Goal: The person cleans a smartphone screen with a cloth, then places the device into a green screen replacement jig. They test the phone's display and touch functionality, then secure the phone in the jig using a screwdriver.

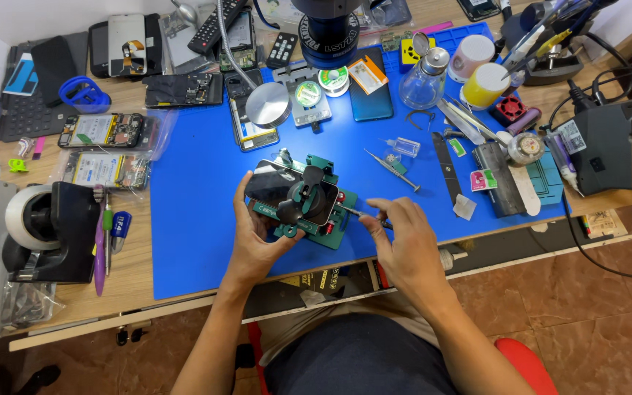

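Head view: blue mat on cluttered wooden bench; left hand clasps phone clamp, right hand pinches thin tool.

L hand cupped, R hand fingers pinched

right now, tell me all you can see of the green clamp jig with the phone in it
The green clamp jig is a flat green frame, metal by its look, with black knobs and small red parts on its right side. It lies tilted on the blue mat near the front edge. A dark, glossy phone sits clamped in it, a black round clamp head pressing on top. The left hand grips its left side; the right hand brings a thin tool to its right edge.
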